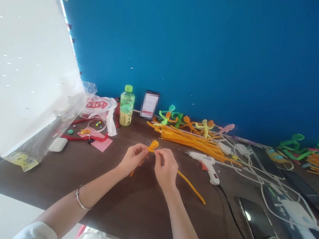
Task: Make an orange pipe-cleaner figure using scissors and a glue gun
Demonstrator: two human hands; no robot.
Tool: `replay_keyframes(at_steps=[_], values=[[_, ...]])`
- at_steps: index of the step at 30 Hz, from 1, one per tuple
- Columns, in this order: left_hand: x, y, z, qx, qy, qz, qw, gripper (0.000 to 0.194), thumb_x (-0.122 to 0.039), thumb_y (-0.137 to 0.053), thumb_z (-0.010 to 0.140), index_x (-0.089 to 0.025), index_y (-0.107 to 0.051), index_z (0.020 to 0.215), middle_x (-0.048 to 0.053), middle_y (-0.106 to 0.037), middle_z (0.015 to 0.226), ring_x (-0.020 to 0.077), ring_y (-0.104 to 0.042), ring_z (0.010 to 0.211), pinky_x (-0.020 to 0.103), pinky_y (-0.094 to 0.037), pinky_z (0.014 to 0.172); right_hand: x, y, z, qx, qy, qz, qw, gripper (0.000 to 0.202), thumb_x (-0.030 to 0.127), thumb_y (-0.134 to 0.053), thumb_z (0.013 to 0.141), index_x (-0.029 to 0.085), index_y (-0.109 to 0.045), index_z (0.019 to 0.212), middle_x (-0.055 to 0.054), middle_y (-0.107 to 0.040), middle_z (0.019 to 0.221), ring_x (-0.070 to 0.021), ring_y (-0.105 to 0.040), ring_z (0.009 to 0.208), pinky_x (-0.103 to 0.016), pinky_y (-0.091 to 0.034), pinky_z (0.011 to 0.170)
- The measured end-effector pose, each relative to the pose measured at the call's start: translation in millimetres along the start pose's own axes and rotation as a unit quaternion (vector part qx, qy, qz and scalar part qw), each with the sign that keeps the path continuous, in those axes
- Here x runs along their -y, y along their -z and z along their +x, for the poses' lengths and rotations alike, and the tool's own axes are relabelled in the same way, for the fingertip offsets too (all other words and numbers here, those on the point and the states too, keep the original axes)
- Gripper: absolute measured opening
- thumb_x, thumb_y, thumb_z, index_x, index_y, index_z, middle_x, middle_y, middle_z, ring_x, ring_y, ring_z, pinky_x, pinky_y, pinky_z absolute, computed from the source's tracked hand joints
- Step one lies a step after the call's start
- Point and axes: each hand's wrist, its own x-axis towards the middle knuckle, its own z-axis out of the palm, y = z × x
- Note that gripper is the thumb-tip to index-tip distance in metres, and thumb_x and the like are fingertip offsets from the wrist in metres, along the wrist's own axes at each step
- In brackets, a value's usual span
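Note:
Between my hands is an orange pipe cleaner [153, 145], bent into a rounded loop at its top. My left hand [135, 158] pinches it from the left, and a short end hangs below those fingers. My right hand [167, 166] pinches it from the right, just beside the loop. One long orange tail stretches out past my right hand to the lower right, over the dark table [134, 207]. Part of the bend is hidden behind my fingertips.
Behind my hands lie a bundle of orange pipe cleaners [192, 140] and several small pipe-cleaner figures [205, 127]. A white glue gun [205, 164] rests to the right, near a phone [263, 227] and tangled cables. A bottle [126, 106] and plastic bags [99, 108] stand left.

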Motion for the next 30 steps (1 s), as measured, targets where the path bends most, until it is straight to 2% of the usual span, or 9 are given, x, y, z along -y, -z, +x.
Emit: replay_keyframes(at_steps=[5,9,15,22,26,30], values=[[-4,0.7,0,0.043,0.052,-0.072,0.995,0.030,-0.037,-0.067,0.065,-0.014,-0.050,0.070,-0.008,-0.038,0.051,-0.0012,-0.021,0.034,0.017,-0.011,0.036,-1,-3,-2,0.008,-0.059,0.022,0.998,0.008,0.020,-0.048,0.083,0.019,-0.054,0.078,-0.004,-0.059,0.077,-0.0149,-0.056,0.070,-0.026,-0.046,0.064],[-6,1.5,-1,0.048,0.055,-0.075,0.995,0.029,-0.038,-0.066,0.066,-0.014,-0.050,0.072,-0.010,-0.027,0.046,-0.0002,-0.018,0.035,0.017,-0.009,0.037,1,-4,-2,0.024,-0.098,0.060,0.993,0.009,0.021,-0.048,0.083,0.020,-0.054,0.077,-0.003,-0.058,0.076,-0.0152,-0.056,0.070,-0.026,-0.046,0.063],[-6,5.5,1,0.062,0.079,-0.096,0.990,0.028,-0.033,-0.064,0.068,-0.014,-0.044,0.061,-0.008,-0.035,0.047,-0.0009,-0.017,0.034,0.018,-0.006,0.036,2,0,1,0.038,-0.097,0.082,0.991,0.011,0.023,-0.049,0.083,0.020,-0.056,0.075,-0.003,-0.058,0.077,-0.0149,-0.056,0.070,-0.026,-0.046,0.062],[-8,12.0,2,0.166,0.118,-0.128,0.971,0.023,-0.030,-0.060,0.070,-0.013,-0.046,0.062,-0.007,-0.036,0.048,-0.0010,-0.014,0.033,0.018,-0.007,0.036,-1,9,10,0.117,-0.107,0.157,0.975,0.015,0.029,-0.051,0.081,0.019,-0.058,0.074,-0.003,-0.060,0.074,-0.0150,-0.057,0.066,-0.025,-0.046,0.058],[-10,15.3,3,0.179,0.125,-0.089,0.972,0.025,-0.033,-0.063,0.067,-0.013,-0.049,0.063,-0.006,-0.040,0.048,-0.0012,-0.015,0.033,0.018,-0.008,0.036,-2,17,14,0.170,-0.102,0.172,0.965,0.017,0.030,-0.050,0.081,0.019,-0.060,0.075,-0.003,-0.060,0.076,-0.0155,-0.057,0.069,-0.027,-0.048,0.061],[-13,20.9,4,0.213,0.120,0.005,0.970,0.027,-0.037,-0.065,0.064,-0.013,-0.053,0.062,-0.005,-0.043,0.045,0.0005,-0.020,0.033,0.019,-0.010,0.036,-9,22,15,0.220,-0.076,0.162,0.959,0.016,0.025,-0.050,0.081,0.019,-0.062,0.075,-0.003,-0.059,0.078,-0.0151,-0.057,0.072,-0.026,-0.046,0.063]])
